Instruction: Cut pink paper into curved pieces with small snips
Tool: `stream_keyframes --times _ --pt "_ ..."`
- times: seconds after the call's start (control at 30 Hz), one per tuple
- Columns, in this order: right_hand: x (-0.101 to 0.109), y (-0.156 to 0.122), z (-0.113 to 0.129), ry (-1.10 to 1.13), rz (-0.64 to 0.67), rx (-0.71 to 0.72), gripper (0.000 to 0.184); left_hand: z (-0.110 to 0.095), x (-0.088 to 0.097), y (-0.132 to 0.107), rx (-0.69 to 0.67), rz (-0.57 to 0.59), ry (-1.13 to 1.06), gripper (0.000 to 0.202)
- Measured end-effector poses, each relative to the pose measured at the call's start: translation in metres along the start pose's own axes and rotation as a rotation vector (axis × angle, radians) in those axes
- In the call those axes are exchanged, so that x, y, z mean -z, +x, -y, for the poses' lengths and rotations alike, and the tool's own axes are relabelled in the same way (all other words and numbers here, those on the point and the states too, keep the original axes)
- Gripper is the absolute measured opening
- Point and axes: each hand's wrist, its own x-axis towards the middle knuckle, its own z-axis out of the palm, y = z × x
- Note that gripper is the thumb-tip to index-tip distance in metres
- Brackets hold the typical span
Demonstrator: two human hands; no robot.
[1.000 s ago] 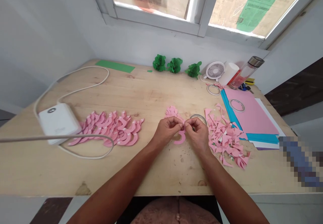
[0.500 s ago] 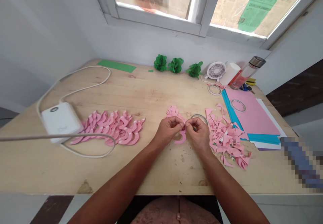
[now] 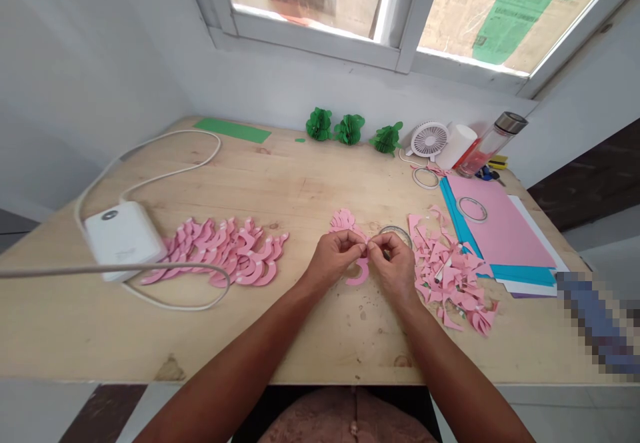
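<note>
My left hand (image 3: 334,256) and my right hand (image 3: 395,262) meet over the middle of the wooden table (image 3: 310,183), fingertips pinched together on a curved pink paper cut-out (image 3: 359,273). Its lower end hangs below my fingers. Just behind my hands lies a small stack of pink paper pieces (image 3: 341,220) and a roll of clear tape (image 3: 395,233). A heap of pink paper scraps (image 3: 450,273) lies right of my right hand. A spread of several pink curved cut-outs (image 3: 227,256) lies to the left.
A white power pack (image 3: 124,235) with a looping cable (image 3: 165,176) sits at the left. Three green paper balls (image 3: 349,129), a small white fan (image 3: 428,138), a bottle (image 3: 487,143) and a green strip (image 3: 232,130) line the back. Pink and blue sheets (image 3: 495,230) lie at right.
Both hands stay pinched on the pink cut-out, with only small finger shifts. The view has drifted slightly.
</note>
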Motion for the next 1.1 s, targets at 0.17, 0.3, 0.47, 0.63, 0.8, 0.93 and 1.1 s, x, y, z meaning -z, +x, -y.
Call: stream_keyframes --times 0.17,0.3,0.47,0.63,0.8,0.93,1.1 --pt "0.001 -0.001 0.001 -0.048 -0.016 0.027 0.007 -0.002 0.0 -0.001 -0.005 0.012 0.004 0.013" --pt "0.001 -0.002 0.002 -0.097 -0.02 0.064 0.006 -0.001 0.0 -0.001 -0.022 -0.001 0.023 0.013" --pt "0.002 -0.003 0.003 -0.121 0.003 0.063 0.008 0.001 0.001 0.001 -0.058 -0.004 0.052 0.012" --pt "0.005 -0.004 0.008 -0.194 -0.013 0.236 0.01 0.001 0.002 0.001 -0.083 -0.003 0.062 0.012" --pt "0.005 -0.007 0.012 -0.309 -0.068 0.351 0.012 0.001 0.001 0.0 -0.096 0.013 0.066 0.012" --pt "0.005 -0.007 0.01 -0.312 -0.088 0.343 0.011 0.002 0.001 0.0 -0.098 0.014 0.066 0.013" --pt "0.008 -0.004 0.006 -0.218 -0.12 0.276 0.013 0.0 0.002 -0.002 -0.106 0.023 0.078 0.012"
